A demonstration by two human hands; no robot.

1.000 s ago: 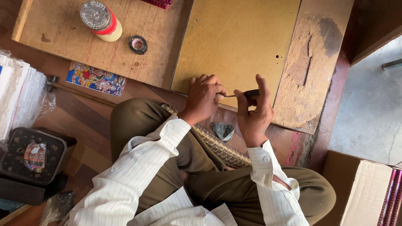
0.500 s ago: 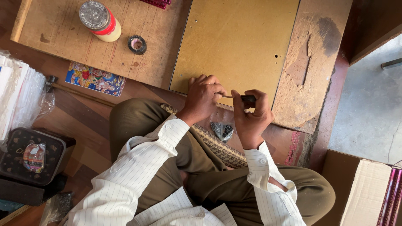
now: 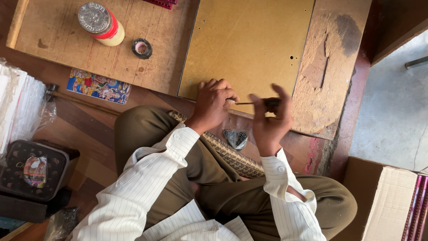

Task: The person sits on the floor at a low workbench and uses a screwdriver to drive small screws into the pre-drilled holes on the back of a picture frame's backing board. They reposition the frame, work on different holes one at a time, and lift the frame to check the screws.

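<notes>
Left hand (image 3: 214, 100) pressed on board (image 3: 249, 44) near edge | right hand (image 3: 269, 120) pinching screwdriver (image 3: 258, 102), probably, shaft level, tip toward left fingers

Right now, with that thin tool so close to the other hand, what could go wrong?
The screwdriver in the right hand points at the left hand pressed on the board; a slip could jab those fingers. The small bag of screws by the knee might get knocked and spill.
</notes>
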